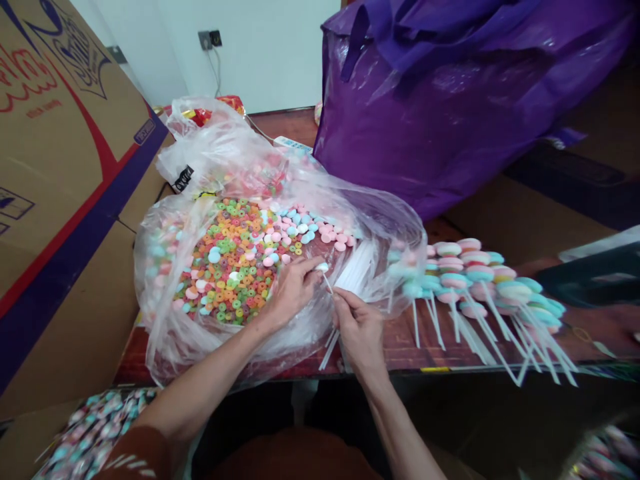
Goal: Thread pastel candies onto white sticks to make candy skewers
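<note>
My left hand (294, 288) pinches a small pale blue-and-white marshmallow (323, 267) between thumb and finger. Just below it, my right hand (361, 328) grips a thin white stick (328, 285), its upper end at the marshmallow; whether it has gone in is too small to tell. Under both hands spreads a clear plastic bag (170, 333), open, with many coloured gummy rings (235, 260) and loose pink, blue and white marshmallows (300, 223). A bundle of white sticks (356, 267) lies beside my right hand, partly on the plastic.
Finished-looking marshmallow skewers (480, 273) are piled on the table's right. A large purple bag (430, 113) stands behind, and a printed cardboard box (60, 160) rises at left. More wrapped sweets (95, 427) sit low at the left, below the wooden table's edge (400, 360).
</note>
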`<state>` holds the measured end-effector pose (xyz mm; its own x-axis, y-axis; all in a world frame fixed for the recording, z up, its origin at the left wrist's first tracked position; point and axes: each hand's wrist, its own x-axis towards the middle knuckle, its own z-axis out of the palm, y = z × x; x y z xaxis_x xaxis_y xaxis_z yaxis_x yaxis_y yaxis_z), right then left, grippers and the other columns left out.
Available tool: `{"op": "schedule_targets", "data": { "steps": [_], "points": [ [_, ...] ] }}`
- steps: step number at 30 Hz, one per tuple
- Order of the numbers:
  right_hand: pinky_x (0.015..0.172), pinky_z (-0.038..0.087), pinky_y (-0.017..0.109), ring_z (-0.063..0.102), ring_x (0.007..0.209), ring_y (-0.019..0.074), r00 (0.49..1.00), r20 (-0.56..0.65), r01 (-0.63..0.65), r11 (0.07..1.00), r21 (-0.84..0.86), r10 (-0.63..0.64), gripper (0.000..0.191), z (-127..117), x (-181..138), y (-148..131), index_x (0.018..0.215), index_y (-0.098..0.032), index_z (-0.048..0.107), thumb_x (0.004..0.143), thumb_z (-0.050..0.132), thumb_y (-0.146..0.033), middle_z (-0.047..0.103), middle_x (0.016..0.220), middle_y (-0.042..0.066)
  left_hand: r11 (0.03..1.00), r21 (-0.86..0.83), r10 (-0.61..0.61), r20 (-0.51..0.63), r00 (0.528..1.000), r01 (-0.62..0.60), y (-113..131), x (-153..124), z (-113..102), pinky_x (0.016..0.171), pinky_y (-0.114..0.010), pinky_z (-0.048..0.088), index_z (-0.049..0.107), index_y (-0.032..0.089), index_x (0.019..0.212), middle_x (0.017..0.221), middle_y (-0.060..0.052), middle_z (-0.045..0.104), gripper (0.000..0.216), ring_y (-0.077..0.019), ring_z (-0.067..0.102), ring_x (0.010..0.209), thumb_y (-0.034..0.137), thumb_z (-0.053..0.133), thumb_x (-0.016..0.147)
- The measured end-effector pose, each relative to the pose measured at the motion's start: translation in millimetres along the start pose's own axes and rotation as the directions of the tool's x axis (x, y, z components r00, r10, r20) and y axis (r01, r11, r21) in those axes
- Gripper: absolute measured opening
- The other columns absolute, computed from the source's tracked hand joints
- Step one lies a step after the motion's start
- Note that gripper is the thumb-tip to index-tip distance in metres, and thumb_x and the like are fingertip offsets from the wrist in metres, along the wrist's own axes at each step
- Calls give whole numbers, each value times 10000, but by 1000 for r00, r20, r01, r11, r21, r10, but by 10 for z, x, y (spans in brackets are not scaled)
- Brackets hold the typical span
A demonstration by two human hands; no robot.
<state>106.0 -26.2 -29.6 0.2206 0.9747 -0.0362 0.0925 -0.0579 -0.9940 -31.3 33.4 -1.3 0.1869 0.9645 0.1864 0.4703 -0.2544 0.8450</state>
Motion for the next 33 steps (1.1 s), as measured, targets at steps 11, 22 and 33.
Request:
{"op": "schedule_targets", "data": {
  "steps": [11, 22, 33],
  "points": [
    [625, 463, 274, 586, 666, 183, 995, 35, 95, 990, -102, -92, 375, 46, 26, 5, 1024, -129, 777, 877, 565, -402, 598, 608, -5, 860, 510, -19, 46, 999, -7, -141, 325, -540, 860, -357, 448, 757, 188, 1017, 963, -111, 681, 313, -260, 587, 954, 155, 462, 918],
    [698, 504, 286, 642, 726, 195, 989, 55, 147, 977, -152, -140, 362, 82, -17, 28, 1052, -156, 776, 903, 528, -373, 720, 785, 32, 479, 870, -96, 189, 977, -121, -28, 494, -338, 882, -390, 432, 681, 128, 1104, 1076, -185, 644, 362, -299, 580, 1081, 33, 411, 884],
    [727, 497, 272, 669, 770, 195, 986, 56, 164, 974, -158, -157, 371, 93, -20, 43, 1074, -153, 766, 938, 512, -387, 764, 881, 39, 873, 486, -76, 26, 997, 54, -227, 497, -354, 715, -288, 412, 707, 212, 946, 746, -29, 680, 205, -197, 599, 732, 147, 552, 828]
  ]
}}
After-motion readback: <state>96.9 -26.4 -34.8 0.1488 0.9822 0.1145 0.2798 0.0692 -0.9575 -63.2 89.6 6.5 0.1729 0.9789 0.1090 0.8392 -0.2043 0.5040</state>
